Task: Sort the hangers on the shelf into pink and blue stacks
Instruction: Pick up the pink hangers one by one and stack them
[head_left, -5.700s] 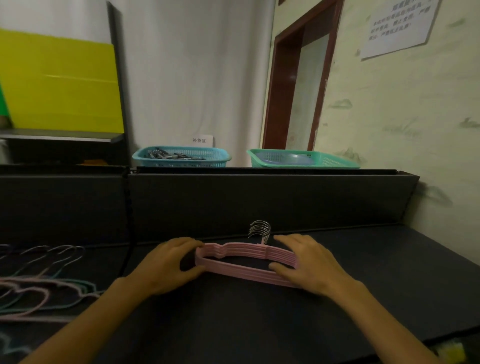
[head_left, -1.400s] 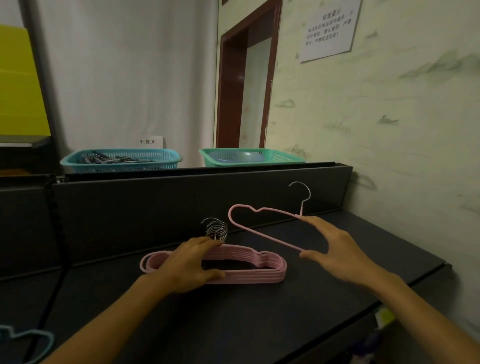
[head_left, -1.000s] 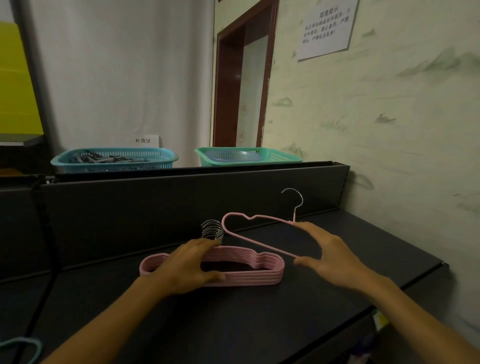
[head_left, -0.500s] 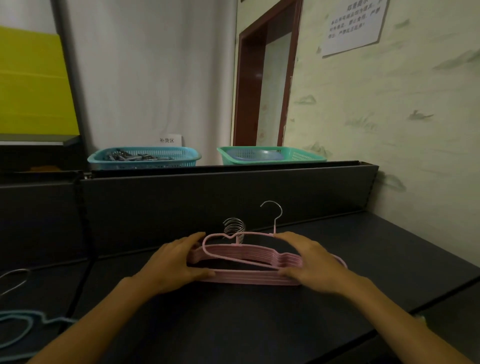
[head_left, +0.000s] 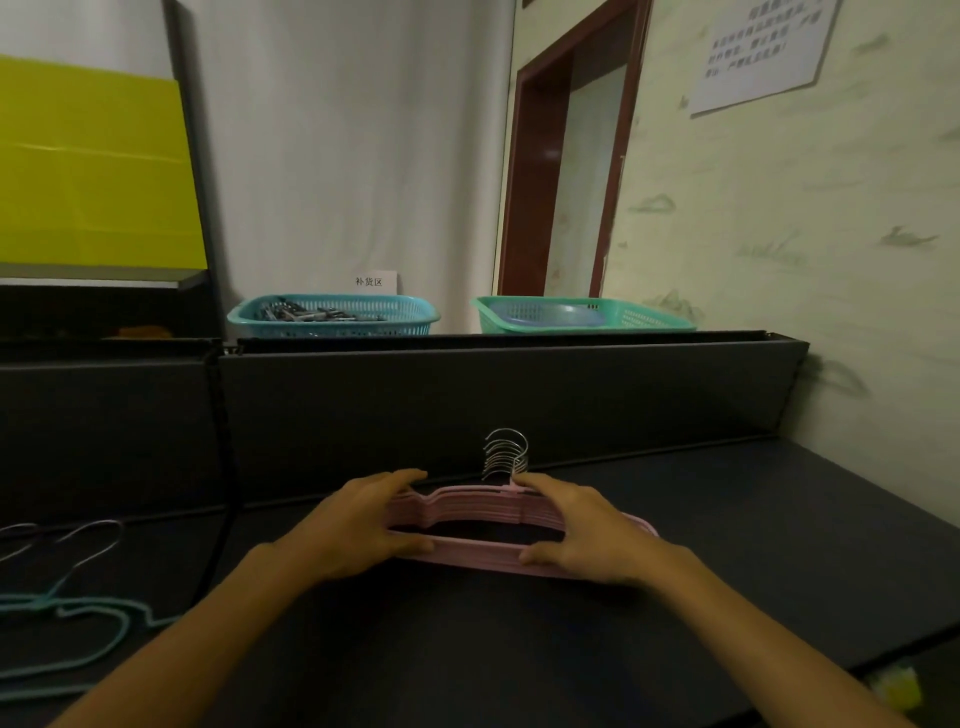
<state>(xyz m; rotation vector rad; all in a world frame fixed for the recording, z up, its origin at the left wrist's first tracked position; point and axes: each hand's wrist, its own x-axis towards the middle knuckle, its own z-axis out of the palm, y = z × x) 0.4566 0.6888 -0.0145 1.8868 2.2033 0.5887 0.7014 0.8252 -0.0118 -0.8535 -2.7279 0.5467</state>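
Both hands' fingers (head_left: 410, 475) clasp the pink hanger stack (head_left: 478, 525) between them.

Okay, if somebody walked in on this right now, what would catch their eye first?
Probably the stack of pink hangers mid-shelf, metal hooks bunched toward the back panel, with the left hand and right hand gripping its two ends. Next, the loose blue hanger lying at the far left, and the two teal baskets on the ledge behind.

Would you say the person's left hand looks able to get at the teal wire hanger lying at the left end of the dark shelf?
Probably yes. The left hand grips the pink hanger stack, so it must let go first. The teal wire hanger lies flat on that hand's side of the dark shelf, with only bare surface between.
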